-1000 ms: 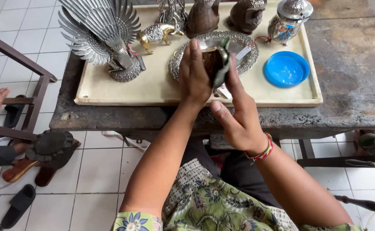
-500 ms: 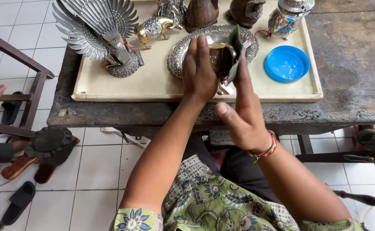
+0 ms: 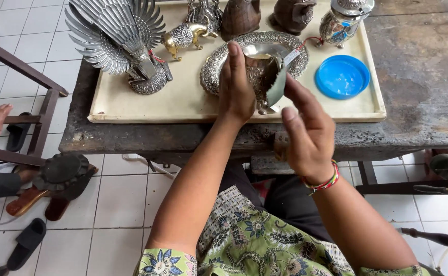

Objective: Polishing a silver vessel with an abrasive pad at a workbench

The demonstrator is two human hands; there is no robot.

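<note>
Above a cream tray (image 3: 132,110) of silverware, the left hand (image 3: 237,84) clasps an embossed silver vessel (image 3: 262,71); the right hand (image 3: 308,135), fingers loose and empty, supports it. A steady, level hold seems wise.

On the cream tray (image 3: 132,105), a bare stretch is left open along the near edge, left of the raised hands. Its far side is blocked by a silver bird (image 3: 119,41), a gold figurine (image 3: 183,37) and an embossed dish (image 3: 214,71); its right end is taken by a blue lid (image 3: 342,76).
</note>
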